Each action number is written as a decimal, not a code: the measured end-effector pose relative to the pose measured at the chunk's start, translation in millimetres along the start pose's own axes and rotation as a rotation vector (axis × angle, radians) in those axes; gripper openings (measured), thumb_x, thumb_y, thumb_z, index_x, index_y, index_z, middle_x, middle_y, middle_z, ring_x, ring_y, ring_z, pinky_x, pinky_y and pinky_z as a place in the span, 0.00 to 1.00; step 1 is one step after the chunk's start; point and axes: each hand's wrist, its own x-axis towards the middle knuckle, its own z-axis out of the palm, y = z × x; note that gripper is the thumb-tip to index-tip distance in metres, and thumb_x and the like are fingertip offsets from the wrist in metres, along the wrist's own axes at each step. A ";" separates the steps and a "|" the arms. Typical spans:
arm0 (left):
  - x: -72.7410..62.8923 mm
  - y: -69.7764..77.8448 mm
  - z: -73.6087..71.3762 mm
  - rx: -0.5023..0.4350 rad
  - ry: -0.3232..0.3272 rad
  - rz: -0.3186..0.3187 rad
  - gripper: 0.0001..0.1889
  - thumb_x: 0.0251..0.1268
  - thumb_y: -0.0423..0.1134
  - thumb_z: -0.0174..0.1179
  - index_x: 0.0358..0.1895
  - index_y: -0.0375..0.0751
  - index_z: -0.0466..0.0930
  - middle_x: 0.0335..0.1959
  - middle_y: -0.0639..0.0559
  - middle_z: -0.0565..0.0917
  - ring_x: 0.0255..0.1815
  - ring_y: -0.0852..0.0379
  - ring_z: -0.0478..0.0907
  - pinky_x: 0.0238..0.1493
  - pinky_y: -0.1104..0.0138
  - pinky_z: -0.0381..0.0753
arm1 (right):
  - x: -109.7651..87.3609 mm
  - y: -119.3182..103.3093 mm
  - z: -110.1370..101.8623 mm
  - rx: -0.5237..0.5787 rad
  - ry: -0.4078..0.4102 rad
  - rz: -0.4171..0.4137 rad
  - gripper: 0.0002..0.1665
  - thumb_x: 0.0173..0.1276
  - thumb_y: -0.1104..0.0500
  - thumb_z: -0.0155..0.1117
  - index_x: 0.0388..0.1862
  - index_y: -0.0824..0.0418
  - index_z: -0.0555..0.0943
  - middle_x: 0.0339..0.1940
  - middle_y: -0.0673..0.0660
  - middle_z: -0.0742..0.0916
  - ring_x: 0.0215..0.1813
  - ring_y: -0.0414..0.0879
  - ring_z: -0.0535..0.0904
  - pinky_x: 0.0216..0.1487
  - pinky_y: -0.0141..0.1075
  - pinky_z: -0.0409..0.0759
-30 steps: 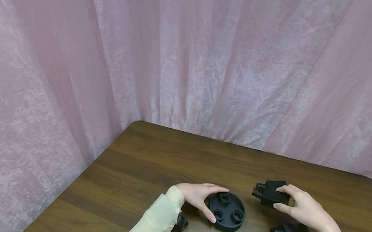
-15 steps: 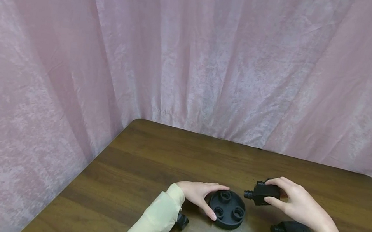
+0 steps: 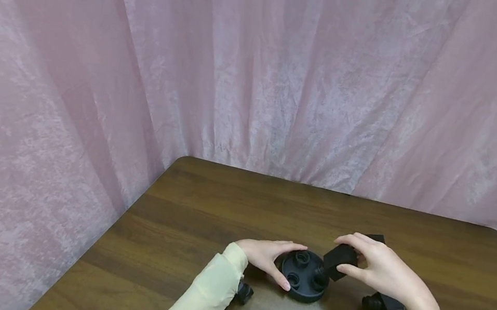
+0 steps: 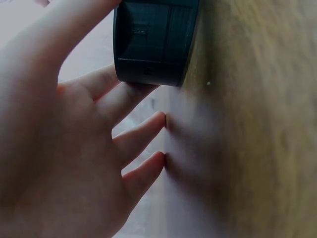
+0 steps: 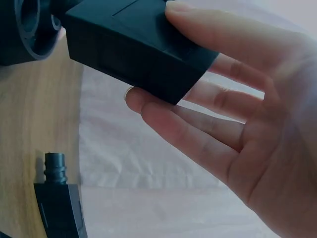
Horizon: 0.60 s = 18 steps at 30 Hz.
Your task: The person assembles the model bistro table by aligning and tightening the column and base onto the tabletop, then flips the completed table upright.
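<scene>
My left hand (image 3: 265, 259) grips the rim of a round black base (image 3: 305, 287), thumb on the near side and fingers on the far side. Raised ring-shaped sockets stand inside that base. Between thumb and fingers, my right hand (image 3: 386, 271) holds a black rectangular block (image 3: 339, 262), tilted, its ribbed neck down at the base's right socket. In the right wrist view, this block (image 5: 133, 49) overlaps the base (image 5: 10, 37) at its neck end. In the left wrist view, two fingertips of my left hand (image 4: 74, 134) touch the table beside the base (image 4: 153, 44).
A similar black block (image 3: 379, 238) lies behind my right hand, partly hidden. Another black block with a wider ribbed neck (image 3: 384, 305) rests near the right wrist. Wrist cameras sit under both sleeves. A pink curtain (image 3: 259, 72) hangs behind the wooden table (image 3: 205, 196).
My right hand has lifted its block from the table, moved it left and tipped its neck down to the base's right socket. My left hand stays on the base.
</scene>
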 end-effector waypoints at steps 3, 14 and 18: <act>0.3 1.4 -0.1 0.003 0.005 -0.001 0.50 0.52 0.52 0.72 0.76 0.62 0.51 0.76 0.58 0.59 0.75 0.61 0.57 0.72 0.64 0.61 | 1.5 -2.0 -0.2 -0.001 -0.024 0.016 0.27 0.58 0.55 0.73 0.56 0.54 0.77 0.47 0.49 0.84 0.34 0.30 0.72 0.33 0.28 0.76; -0.2 3.0 -0.5 0.007 -0.005 -0.016 0.50 0.52 0.53 0.72 0.76 0.62 0.51 0.75 0.59 0.60 0.75 0.62 0.57 0.72 0.64 0.62 | 4.8 -4.4 3.2 0.008 -0.076 -0.029 0.30 0.60 0.56 0.72 0.61 0.55 0.75 0.50 0.53 0.85 0.34 0.28 0.73 0.34 0.29 0.76; -1.2 1.9 -1.5 0.001 -0.007 -0.024 0.50 0.52 0.53 0.72 0.76 0.63 0.50 0.76 0.59 0.59 0.76 0.62 0.56 0.72 0.63 0.61 | 5.4 -4.2 3.5 0.025 -0.082 -0.071 0.25 0.63 0.55 0.69 0.59 0.54 0.78 0.44 0.47 0.84 0.35 0.28 0.74 0.32 0.29 0.76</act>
